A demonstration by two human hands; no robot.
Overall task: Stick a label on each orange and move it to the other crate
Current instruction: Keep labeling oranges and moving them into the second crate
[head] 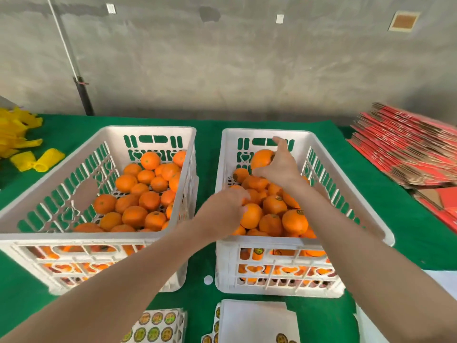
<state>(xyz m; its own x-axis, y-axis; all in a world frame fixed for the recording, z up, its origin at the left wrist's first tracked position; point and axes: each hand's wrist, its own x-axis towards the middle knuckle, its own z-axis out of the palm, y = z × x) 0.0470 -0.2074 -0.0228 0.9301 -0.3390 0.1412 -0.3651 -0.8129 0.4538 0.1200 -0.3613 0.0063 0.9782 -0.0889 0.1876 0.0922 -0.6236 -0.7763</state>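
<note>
Head view takes in a green felt surface (pixel 212 154) carrying two white slotted plastic bins side by side. The left crate (pixel 148 129) holds plain round oranges with some bare floor at its left. The right crate (pixel 272 240) is heaped with round oranges that mostly show labels.

Both hands are inside the right crate. The right hand (pixel 279 164) grasps the far orange (pixel 262 158) high against the back wall. The left hand (pixel 225 209), blurred, curls over the near orange (pixel 252 216) by the front left corner.

The likeliest slip is at the far orange. It is held above the heap, so letting go early would send it rolling down and could knock its neighbours. Pressing on the near orange could shift the pile beneath it. The left forearm crosses the narrow gap between the bins, so pulling back fast could catch the front rim.

Open room lies mainly over the left crate and along the green strip in front. At the lower edge of the frame, sheets of round yellow stickers (pixel 158 323) narrow that strip. A stack of red flat cardboard (pixel 408 154) closes off the right.
</note>
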